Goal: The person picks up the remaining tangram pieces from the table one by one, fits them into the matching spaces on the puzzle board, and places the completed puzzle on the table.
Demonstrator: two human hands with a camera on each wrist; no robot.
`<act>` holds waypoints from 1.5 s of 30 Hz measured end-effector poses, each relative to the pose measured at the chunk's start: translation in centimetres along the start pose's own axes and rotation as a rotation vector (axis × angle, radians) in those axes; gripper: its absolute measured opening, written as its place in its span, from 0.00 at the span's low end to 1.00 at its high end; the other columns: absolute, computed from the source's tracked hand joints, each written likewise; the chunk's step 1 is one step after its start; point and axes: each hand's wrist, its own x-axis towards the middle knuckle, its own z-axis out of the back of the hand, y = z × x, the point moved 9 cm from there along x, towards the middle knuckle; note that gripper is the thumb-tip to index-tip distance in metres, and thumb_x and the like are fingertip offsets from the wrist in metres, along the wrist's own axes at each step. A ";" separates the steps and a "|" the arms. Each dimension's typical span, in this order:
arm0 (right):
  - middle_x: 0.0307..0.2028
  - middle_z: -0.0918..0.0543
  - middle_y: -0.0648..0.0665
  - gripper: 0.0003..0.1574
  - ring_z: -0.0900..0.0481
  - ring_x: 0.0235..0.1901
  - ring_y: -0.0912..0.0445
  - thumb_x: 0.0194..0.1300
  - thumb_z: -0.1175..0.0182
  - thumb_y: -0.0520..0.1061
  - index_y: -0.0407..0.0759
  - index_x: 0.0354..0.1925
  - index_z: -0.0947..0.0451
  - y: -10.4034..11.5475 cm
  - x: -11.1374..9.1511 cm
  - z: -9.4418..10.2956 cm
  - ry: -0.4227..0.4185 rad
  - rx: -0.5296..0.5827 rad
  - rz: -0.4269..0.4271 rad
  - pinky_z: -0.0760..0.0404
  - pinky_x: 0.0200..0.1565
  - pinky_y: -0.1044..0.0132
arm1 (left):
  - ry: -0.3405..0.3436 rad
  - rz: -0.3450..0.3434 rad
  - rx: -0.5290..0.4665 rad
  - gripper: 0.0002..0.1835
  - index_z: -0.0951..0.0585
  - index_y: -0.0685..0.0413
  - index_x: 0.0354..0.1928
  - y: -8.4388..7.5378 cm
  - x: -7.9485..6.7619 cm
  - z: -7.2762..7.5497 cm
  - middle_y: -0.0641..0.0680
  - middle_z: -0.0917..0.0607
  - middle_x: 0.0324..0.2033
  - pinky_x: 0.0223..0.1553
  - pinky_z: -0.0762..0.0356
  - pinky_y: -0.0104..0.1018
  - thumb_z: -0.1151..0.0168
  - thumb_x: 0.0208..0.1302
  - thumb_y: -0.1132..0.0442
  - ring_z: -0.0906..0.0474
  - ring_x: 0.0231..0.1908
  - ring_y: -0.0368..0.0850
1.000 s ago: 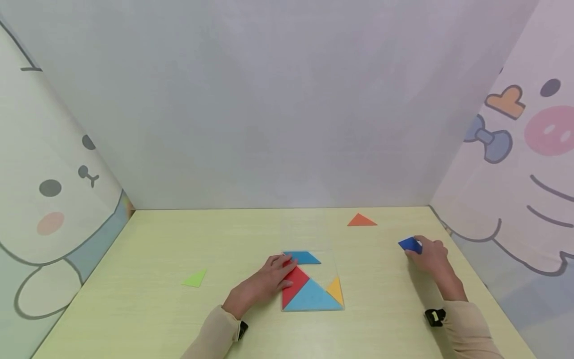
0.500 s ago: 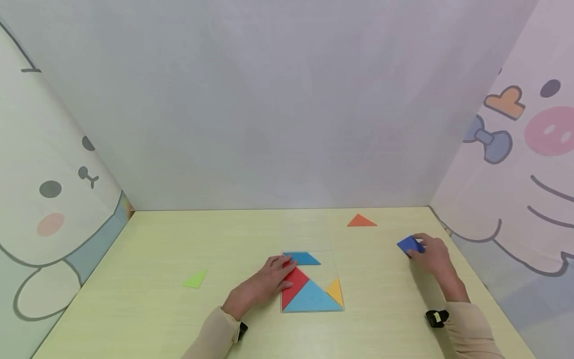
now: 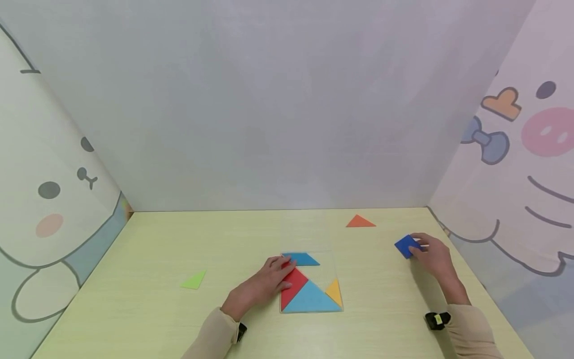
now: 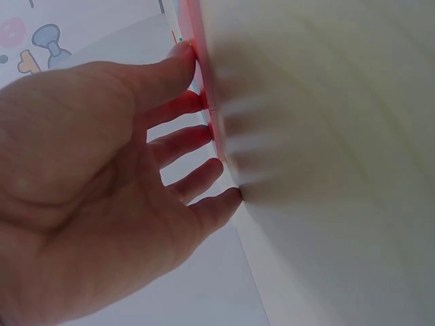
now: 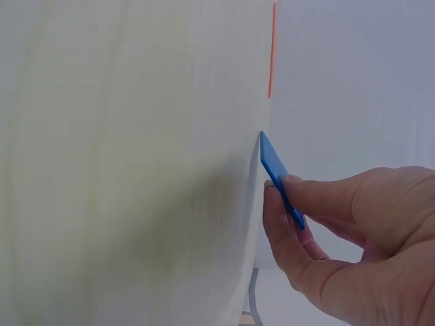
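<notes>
Near the table's right side, my right hand (image 3: 432,254) pinches a dark blue square tangram tile (image 3: 405,246) between thumb and fingers. In the right wrist view that tile (image 5: 277,170) is tilted, one corner close to the tabletop. My left hand (image 3: 268,280) rests its outstretched fingers on the left side of a shallow transparent tray (image 3: 329,264), over a large red triangle (image 3: 296,284). Beside the red piece lie a large light blue triangle (image 3: 311,300), a small yellow triangle (image 3: 335,292) and a blue parallelogram-like piece (image 3: 307,259), partly under the fingertips.
A light green triangle (image 3: 194,280) lies on the table left of the tray. Toward the back right lies an orange triangle (image 3: 360,221). A plain grey-white wall (image 3: 278,109) rises behind the table, with cartoon-printed panels at both sides.
My right hand has turned the dark blue tile so more of its square face shows, shifting it slightly left. The left hand stays on the tray.
</notes>
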 end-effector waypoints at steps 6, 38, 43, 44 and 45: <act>0.51 0.22 0.17 0.24 0.19 0.49 0.24 0.70 0.38 0.34 0.25 0.61 0.27 0.2 -0.3 -0.1 -0.016 0.021 0.000 0.15 0.41 0.40 | -0.001 0.003 -0.005 0.31 0.36 0.61 0.77 0.1 0.0 0.0 0.62 0.36 0.74 0.66 0.27 0.48 0.44 0.78 0.58 0.43 0.73 0.61; 0.50 0.18 0.22 0.23 0.18 0.48 0.27 0.70 0.37 0.34 0.29 0.61 0.23 4.3 -1.1 -1.9 0.059 0.112 0.084 0.15 0.44 0.39 | -0.010 -0.007 -0.008 0.30 0.35 0.62 0.76 0.1 0.0 -0.1 0.64 0.36 0.74 0.66 0.28 0.49 0.45 0.79 0.59 0.43 0.73 0.62; 0.51 0.18 0.23 0.23 0.18 0.49 0.27 0.72 0.37 0.36 0.30 0.62 0.23 4.8 -1.1 -2.4 0.087 0.126 0.083 0.15 0.45 0.40 | -0.011 -0.008 -0.011 0.29 0.35 0.63 0.76 0.2 0.1 -0.2 0.64 0.36 0.74 0.67 0.29 0.50 0.45 0.79 0.59 0.43 0.73 0.63; 0.51 0.18 0.23 0.23 0.18 0.50 0.27 0.72 0.37 0.36 0.31 0.62 0.23 4.9 -1.1 -2.5 0.092 0.128 0.085 0.15 0.45 0.40 | -0.011 -0.007 -0.011 0.29 0.35 0.63 0.76 0.2 0.2 -0.2 0.64 0.36 0.74 0.67 0.29 0.50 0.45 0.79 0.59 0.43 0.73 0.63; 0.51 0.18 0.23 0.23 0.18 0.50 0.27 0.72 0.37 0.36 0.31 0.62 0.23 5.0 -1.1 -2.6 0.097 0.133 0.086 0.15 0.45 0.40 | -0.011 -0.007 -0.010 0.29 0.35 0.63 0.76 0.2 0.2 -0.2 0.64 0.36 0.74 0.67 0.29 0.50 0.45 0.79 0.59 0.43 0.73 0.63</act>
